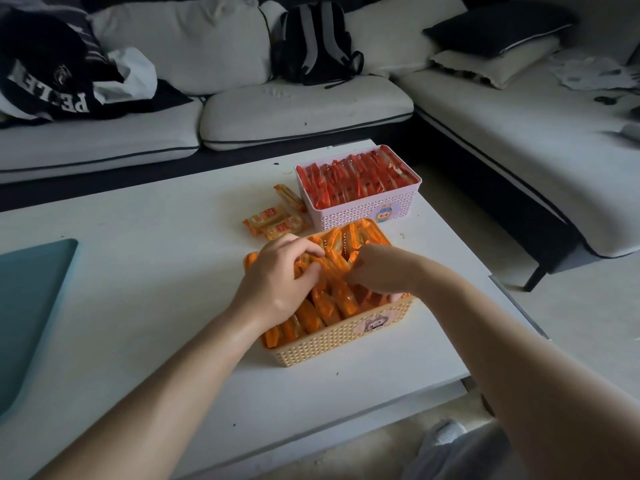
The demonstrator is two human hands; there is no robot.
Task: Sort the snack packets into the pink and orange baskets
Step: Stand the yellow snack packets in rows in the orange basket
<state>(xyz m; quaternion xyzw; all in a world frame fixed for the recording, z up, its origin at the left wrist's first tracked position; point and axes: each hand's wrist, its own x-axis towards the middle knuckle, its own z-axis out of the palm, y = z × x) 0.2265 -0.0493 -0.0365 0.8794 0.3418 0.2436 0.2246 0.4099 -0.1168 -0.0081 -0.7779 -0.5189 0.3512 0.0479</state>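
The orange basket [341, 341] stands on the white table, packed with upright orange snack packets [323, 308]. Both hands are inside it. My left hand [277, 277] pinches an orange packet between thumb and fingers. My right hand [379, 270] has its fingers curled on packets beside it, and its fingertips are hidden. Behind it, the pink basket [363, 211] is full of red packets [356, 180]. Several loose orange packets [277, 218] lie on the table left of the pink basket.
A teal mat [31, 299] lies on the table's left part. A white sofa [304, 105] with a black backpack [317, 43] and dark clothes wraps around the back and right. The table's right edge runs close to the baskets.
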